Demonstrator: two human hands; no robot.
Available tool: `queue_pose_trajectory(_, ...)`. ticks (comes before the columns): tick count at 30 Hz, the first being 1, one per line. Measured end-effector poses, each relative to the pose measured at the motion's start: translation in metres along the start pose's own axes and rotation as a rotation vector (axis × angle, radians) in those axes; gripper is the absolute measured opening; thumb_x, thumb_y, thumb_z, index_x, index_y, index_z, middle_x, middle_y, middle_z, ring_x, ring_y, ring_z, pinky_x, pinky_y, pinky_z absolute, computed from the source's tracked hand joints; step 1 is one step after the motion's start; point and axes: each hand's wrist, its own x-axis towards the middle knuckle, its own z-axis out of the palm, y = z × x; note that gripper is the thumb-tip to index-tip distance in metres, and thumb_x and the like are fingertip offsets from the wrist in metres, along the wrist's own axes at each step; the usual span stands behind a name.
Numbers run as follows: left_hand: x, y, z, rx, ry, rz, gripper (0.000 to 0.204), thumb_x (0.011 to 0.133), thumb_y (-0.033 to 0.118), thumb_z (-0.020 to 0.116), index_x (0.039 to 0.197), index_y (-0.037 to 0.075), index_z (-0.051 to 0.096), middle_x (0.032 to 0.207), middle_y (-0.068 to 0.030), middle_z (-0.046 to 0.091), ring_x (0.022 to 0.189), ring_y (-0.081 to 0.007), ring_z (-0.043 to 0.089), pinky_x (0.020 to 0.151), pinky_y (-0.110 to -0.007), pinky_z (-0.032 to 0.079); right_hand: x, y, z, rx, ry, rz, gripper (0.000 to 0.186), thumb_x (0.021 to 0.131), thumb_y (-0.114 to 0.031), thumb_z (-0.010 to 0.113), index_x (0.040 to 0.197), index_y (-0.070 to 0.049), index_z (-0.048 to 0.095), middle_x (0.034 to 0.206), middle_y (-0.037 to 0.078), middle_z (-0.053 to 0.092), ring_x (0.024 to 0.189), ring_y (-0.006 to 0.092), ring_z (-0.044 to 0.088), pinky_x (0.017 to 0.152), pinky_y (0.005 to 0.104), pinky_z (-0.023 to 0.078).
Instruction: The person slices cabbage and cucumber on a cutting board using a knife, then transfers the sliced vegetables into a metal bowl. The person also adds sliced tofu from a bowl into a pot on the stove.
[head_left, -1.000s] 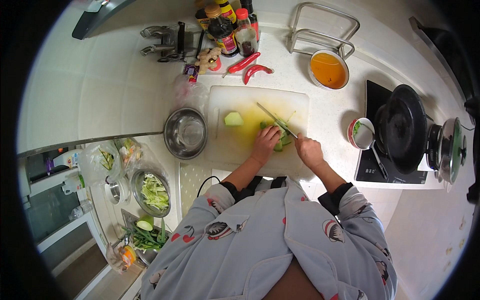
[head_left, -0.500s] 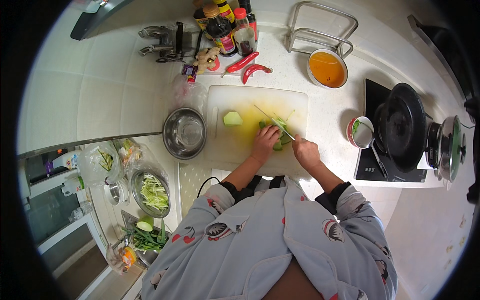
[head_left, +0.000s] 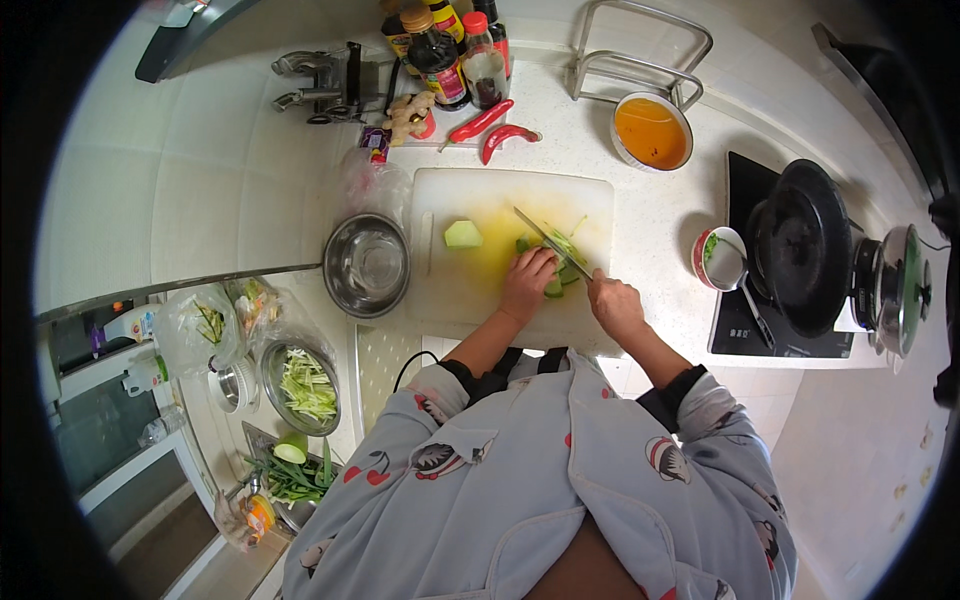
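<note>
On the white cutting board (head_left: 458, 292), my right hand (head_left: 617, 304) is closed around the handle of a kitchen knife (head_left: 543, 234). Its blade slants up and left across the green vegetable slices (head_left: 553, 288). My left hand (head_left: 527, 284) holds these down with curled fingertips close beside the blade, partly covering them. Thin green strips (head_left: 572, 236) lie on the far side of the knife. A pale green vegetable chunk (head_left: 463, 234) rests apart on the board's left half.
Left of the board stands a steel bowl (head_left: 367, 265); a colander (head_left: 309, 390) of cut strips sits lower left. Red chillies (head_left: 481, 121), ginger and bottles are behind. To the right are a bowl of orange liquid (head_left: 652, 132), a small bowl with a spoon (head_left: 720, 259) and a black wok (head_left: 803, 247).
The knife blade has shifted slightly and lies at a somewhat steeper slant. My left hand stays on the slices. The whole view has shifted a little.
</note>
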Motion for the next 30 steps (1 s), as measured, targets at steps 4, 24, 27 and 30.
queue_pose_trajectory(4, 0.000, 0.001, -0.001, -0.001, -0.003, 0.004, 0.033, 0.073, 0.013, 0.070, 0.103, 0.004, 0.063, 0.113, -0.0062, 0.059, 0.110, -0.0266, 0.053, 0.090, -0.040, 0.044, 0.004, 0.003, -0.002, 0.005, 0.012, 0.031, 0.019, 0.093, -0.020, 0.049, 0.085, -0.003, 0.050, 0.063, 0.019, 0.064, 0.058, 0.0369, 0.065, 0.053, 0.0460, 0.052)
queue_pose_trajectory(24, -0.001, -0.001, 0.003, -0.022, 0.029, -0.002, 0.032, 0.069, 0.011, 0.072, 0.100, 0.005, 0.062, 0.111, -0.0053, 0.058, 0.110, -0.0267, 0.052, 0.090, -0.039, 0.044, -0.023, 0.000, -0.015, 0.033, 0.031, 0.019, 0.021, 0.094, -0.022, 0.051, 0.085, -0.004, 0.050, 0.060, 0.018, 0.062, 0.054, 0.0372, 0.063, 0.049, 0.0472, 0.050)
queue_pose_trajectory(27, -0.001, 0.000, 0.005, -0.024, 0.048, -0.012, 0.033, 0.070, 0.011, 0.072, 0.101, 0.005, 0.062, 0.112, -0.0055, 0.058, 0.110, -0.0271, 0.052, 0.090, -0.040, 0.044, -0.031, -0.004, -0.030, -0.010, -0.008, 0.022, 0.020, 0.094, -0.021, 0.052, 0.085, -0.003, 0.050, 0.059, 0.019, 0.061, 0.054, 0.0380, 0.062, 0.049, 0.0471, 0.050)
queue_pose_trajectory(30, -0.002, -0.001, 0.004, -0.020, 0.048, -0.006, 0.034, 0.070, 0.010, 0.072, 0.102, 0.004, 0.062, 0.112, -0.0057, 0.058, 0.111, -0.0271, 0.052, 0.091, -0.040, 0.044, -0.027, -0.004, -0.022, -0.010, -0.032, 0.042, 0.020, 0.094, -0.022, 0.051, 0.085, -0.003, 0.050, 0.060, 0.019, 0.061, 0.055, 0.0379, 0.062, 0.050, 0.0471, 0.051)
